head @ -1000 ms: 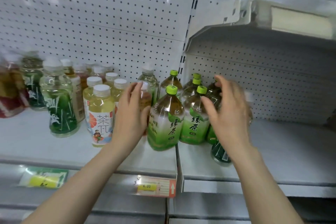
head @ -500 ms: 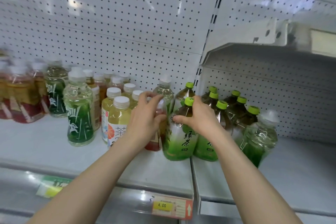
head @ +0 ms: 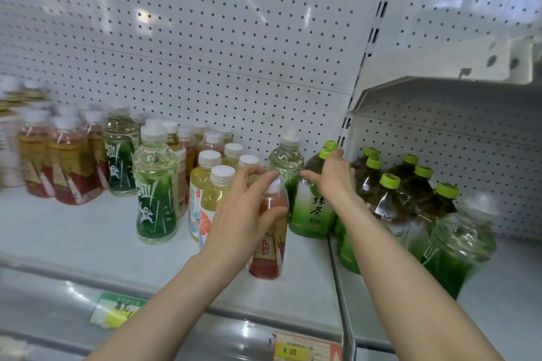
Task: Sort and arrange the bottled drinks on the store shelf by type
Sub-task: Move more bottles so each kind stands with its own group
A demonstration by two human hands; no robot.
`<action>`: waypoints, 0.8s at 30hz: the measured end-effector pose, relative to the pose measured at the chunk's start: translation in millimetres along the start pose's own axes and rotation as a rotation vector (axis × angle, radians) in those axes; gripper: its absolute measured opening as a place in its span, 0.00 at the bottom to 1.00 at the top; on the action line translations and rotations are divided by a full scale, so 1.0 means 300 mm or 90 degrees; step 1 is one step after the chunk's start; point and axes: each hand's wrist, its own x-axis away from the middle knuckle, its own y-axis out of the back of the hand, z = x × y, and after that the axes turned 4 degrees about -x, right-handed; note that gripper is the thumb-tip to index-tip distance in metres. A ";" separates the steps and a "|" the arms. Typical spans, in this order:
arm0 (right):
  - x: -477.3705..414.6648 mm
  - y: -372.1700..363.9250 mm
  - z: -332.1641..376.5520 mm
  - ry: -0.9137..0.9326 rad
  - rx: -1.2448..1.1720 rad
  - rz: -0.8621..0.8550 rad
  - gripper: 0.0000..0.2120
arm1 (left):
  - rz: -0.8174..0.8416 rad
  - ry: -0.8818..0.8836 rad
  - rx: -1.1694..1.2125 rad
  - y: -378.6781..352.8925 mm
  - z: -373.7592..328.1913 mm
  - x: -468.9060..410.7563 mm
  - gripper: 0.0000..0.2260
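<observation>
A: Where is the red-labelled bottle (head: 268, 243)?
B: Upright near the front of the shelf (head: 73, 231) — reddish-amber drink, white cap. The left grip (head: 240, 214) curls round its shoulder.
A: And the right grip (head: 331, 182)?
B: Curled over the top of a green tea bottle (head: 312, 214) — pale green label, just right of the red one.

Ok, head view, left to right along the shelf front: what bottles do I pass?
Red-labelled bottles → clear green-labelled bottle → yellow tea bottles → small red bottle → green tea bottle → dark green-capped bottles → big clear green bottle.
</observation>
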 end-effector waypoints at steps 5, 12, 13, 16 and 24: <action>-0.007 0.013 0.009 0.078 0.015 -0.052 0.40 | -0.009 -0.025 -0.009 -0.002 0.000 0.009 0.28; -0.045 -0.037 0.163 0.169 -0.125 0.084 0.32 | 0.001 -0.050 0.000 0.003 0.029 0.037 0.35; -0.037 -0.043 0.170 0.162 -0.162 0.080 0.29 | -0.002 -0.051 0.001 0.006 0.030 0.041 0.35; 0.025 -0.056 0.157 0.202 -0.172 0.027 0.25 | -0.008 -0.062 -0.010 0.009 0.032 0.053 0.36; 0.212 0.137 0.018 0.263 -0.165 -0.119 0.13 | -0.009 -0.045 -0.020 -0.006 0.001 0.050 0.35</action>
